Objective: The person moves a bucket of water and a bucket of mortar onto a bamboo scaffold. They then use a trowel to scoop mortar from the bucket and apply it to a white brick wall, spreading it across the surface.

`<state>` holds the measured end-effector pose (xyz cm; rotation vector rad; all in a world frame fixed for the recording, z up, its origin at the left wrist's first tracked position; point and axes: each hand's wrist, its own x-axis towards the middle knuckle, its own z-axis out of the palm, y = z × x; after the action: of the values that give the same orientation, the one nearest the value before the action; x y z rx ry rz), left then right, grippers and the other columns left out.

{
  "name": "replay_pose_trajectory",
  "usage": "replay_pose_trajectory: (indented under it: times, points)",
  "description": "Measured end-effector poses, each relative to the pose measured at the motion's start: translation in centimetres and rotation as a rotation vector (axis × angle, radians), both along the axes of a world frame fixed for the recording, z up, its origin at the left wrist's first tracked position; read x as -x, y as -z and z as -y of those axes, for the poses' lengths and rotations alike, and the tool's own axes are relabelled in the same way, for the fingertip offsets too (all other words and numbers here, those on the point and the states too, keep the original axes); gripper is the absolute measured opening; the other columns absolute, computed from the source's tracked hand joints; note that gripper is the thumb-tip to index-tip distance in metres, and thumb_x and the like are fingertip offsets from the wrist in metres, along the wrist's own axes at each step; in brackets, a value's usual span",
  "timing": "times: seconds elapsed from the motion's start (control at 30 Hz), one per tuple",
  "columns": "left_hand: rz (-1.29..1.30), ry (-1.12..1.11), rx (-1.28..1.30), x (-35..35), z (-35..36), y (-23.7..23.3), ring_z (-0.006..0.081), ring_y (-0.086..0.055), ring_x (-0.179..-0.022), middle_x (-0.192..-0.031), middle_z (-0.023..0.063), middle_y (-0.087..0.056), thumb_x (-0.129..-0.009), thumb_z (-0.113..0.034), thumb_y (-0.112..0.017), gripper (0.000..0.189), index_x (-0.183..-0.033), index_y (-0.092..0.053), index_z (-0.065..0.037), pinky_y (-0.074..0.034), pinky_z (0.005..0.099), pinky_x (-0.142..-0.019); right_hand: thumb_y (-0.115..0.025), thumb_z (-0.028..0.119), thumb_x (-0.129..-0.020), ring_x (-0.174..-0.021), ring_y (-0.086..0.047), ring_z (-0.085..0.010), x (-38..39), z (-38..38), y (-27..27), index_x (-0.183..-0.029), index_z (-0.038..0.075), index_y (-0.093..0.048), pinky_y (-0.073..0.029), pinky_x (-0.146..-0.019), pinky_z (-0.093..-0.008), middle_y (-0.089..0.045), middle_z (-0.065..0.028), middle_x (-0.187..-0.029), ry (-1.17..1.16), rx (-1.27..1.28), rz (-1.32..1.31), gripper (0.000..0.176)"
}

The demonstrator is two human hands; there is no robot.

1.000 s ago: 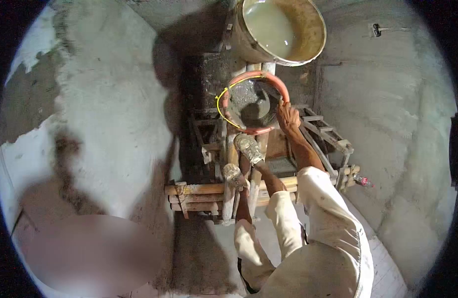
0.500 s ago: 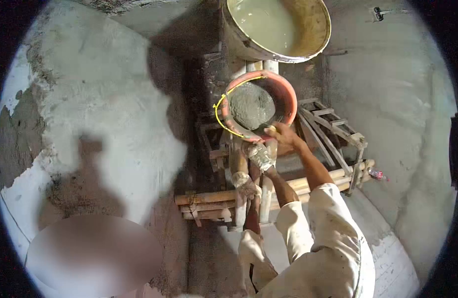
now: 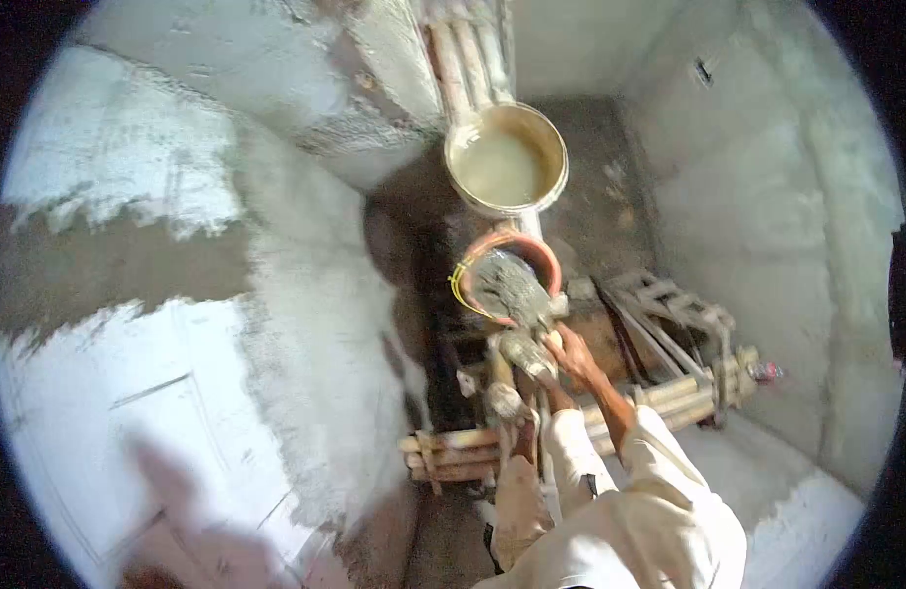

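Observation:
My right hand [image 3: 574, 355] is closed around the pale handle of a trowel at the near rim of an orange bucket [image 3: 545, 257]. The trowel's blade is smeared and hard to make out against the grey wet mortar [image 3: 510, 280] in the bucket. Beside it, to the left, is my left hand [image 3: 524, 353], caked or gloved in grey; its fingers do not show clearly. The bucket's yellow handle [image 3: 459, 285] hangs over its left side. Below my hands, a mortar-covered foot [image 3: 505, 401] rests on the poles.
A larger tub of cloudy water [image 3: 507, 167] stands beyond the bucket on pale poles. Bamboo poles [image 3: 453, 456] cross below my hands, with a wooden frame [image 3: 669, 314] and a bottle [image 3: 765, 372] at right. Partly plastered walls [image 3: 305, 255] close in on both sides.
The view has tilted up and drawn back, so the bucket and tub look smaller and more wall shows. The trowel hand stays at the bucket's near rim; mortar now bulges toward it.

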<state>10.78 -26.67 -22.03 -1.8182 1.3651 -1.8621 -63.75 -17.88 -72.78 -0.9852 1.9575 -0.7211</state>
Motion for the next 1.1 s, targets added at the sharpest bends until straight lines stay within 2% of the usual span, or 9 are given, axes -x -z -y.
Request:
replay_pose_trajectory:
  times: [0.1, 0.2, 0.27, 0.37, 0.5, 0.77, 0.93, 1.0, 1.1]
  points:
    - [-0.023, 0.177, -0.094, 2.9, 0.2, -0.2, 0.0438, -0.013, -0.142, -0.157, 0.0155, -0.013, -0.094, -0.050, -0.042, 0.063, -0.149, -0.028, -0.024, -0.010, 0.0667, -0.109, -0.045, 0.043, -0.096, -0.075, -0.055, -0.0221, -4.0, 1.7, -10.5, -0.105, 0.001, -0.055, -0.045, -0.070, -0.0386, -0.056, -0.0101, -0.080, 0.038, -0.047, 0.291, 0.044]
    - [-0.191, 0.030, -0.205, 7.8, -1.3, -1.0, 0.0432, -0.008, -0.143, -0.158, 0.0145, -0.011, -0.090, -0.041, -0.055, 0.065, -0.148, -0.031, -0.023, -0.007, 0.0680, -0.109, -0.038, 0.043, -0.097, -0.061, -0.055, -0.0207, -6.6, 2.5, -14.6, -0.112, 0.004, -0.053, -0.046, -0.055, -0.0362, -0.054, -0.0070, -0.074, -0.278, 0.432, 0.397, 0.044]
    - [-0.311, 0.106, -0.242, 9.6, -3.2, -3.1, 0.0412, -0.010, -0.143, -0.157, 0.0137, -0.016, -0.086, -0.034, -0.063, 0.064, -0.142, -0.038, -0.018, -0.003, 0.0673, -0.109, -0.035, 0.043, -0.098, -0.058, -0.054, -0.0181, -10.5, 5.5, -25.6, -0.106, 0.007, -0.054, -0.046, -0.051, -0.0347, -0.056, -0.0060, -0.076, 0.038, -0.078, 0.878, 0.042]
    - [-0.303, 0.167, -0.098, 10.7, -5.4, -7.5, 0.0368, -0.012, -0.144, -0.156, 0.0108, -0.019, -0.086, -0.036, -0.062, 0.061, -0.141, -0.040, -0.021, 0.001, 0.0645, -0.111, -0.037, 0.041, -0.098, -0.058, -0.055, -0.0172, -13.8, 9.6, -34.4, -0.106, 0.008, -0.053, -0.047, -0.053, -0.0317, -0.057, -0.0053, -0.078, -0.012, 0.063, 1.333, 0.038]
    - [-0.264, 0.200, 0.162, 8.6, -8.1, -14.4, 0.0344, -0.011, -0.145, -0.156, 0.0108, -0.020, -0.091, -0.035, -0.056, 0.055, -0.141, -0.041, -0.020, 0.004, 0.0634, -0.111, -0.043, 0.033, -0.098, -0.066, -0.056, -0.0124, -17.0, 12.0, -53.3, -0.111, 0.008, -0.052, -0.047, -0.054, -0.0282, -0.057, -0.0046, -0.088, -0.156, 0.553, 1.311, 0.030]
    - [-0.227, 0.146, 0.266, 4.5, -7.5, -15.0, 0.0374, -0.014, -0.144, -0.155, 0.0120, -0.023, -0.093, -0.039, -0.052, 0.052, -0.141, -0.041, -0.022, 0.002, 0.0614, -0.112, -0.058, 0.026, -0.094, -0.067, -0.054, -0.0140, -21.3, 22.4, -73.8, -0.117, 0.005, -0.033, -0.047, -0.058, -0.0322, -0.053, -0.0089, -0.082, 0.171, 1.597, 0.729, 0.041]
    - [-0.153, 0.166, 0.340, 3.5, -6.5, -14.6, 0.0378, -0.017, -0.144, -0.154, 0.0120, -0.025, -0.093, -0.042, -0.051, 0.051, -0.141, -0.041, -0.025, -0.002, 0.0621, -0.113, -0.059, 0.026, -0.091, -0.084, -0.057, -0.0476, -28.9, 33.6, -77.0, -0.119, 0.006, -0.034, -0.045, -0.072, -0.0500, -0.057, -0.0221, -0.094, 0.591, 1.677, 0.178, 0.043]
    - [-0.145, 0.152, 0.331, 3.2, -6.7, -14.8, 0.0376, -0.016, -0.144, -0.155, 0.0112, -0.024, -0.092, -0.044, -0.050, 0.054, -0.142, -0.039, -0.026, -0.001, 0.0618, -0.113, -0.050, 0.028, -0.096, -0.077, -0.060, -0.0411, -38.4, 40.2, -73.2, -0.120, 0.002, -0.037, -0.046, -0.069, -0.0484, -0.060, -0.0207, -0.094, 0.217, 1.809, 0.100, 0.038]
    - [-0.190, 0.077, 0.320, 3.4, -6.7, -14.3, 0.0359, -0.014, -0.145, -0.156, 0.0098, -0.023, -0.087, -0.046, -0.057, 0.064, -0.144, -0.035, -0.028, -0.002, 0.0624, -0.113, -0.045, 0.022, -0.096, -0.070, -0.062, -0.0396, -51.7, 28.9, -74.8, -0.132, 0.000, -0.031, -0.049, -0.063, -0.0490, -0.062, -0.0251, -0.085, -0.214, 1.314, 0.355, 0.044]
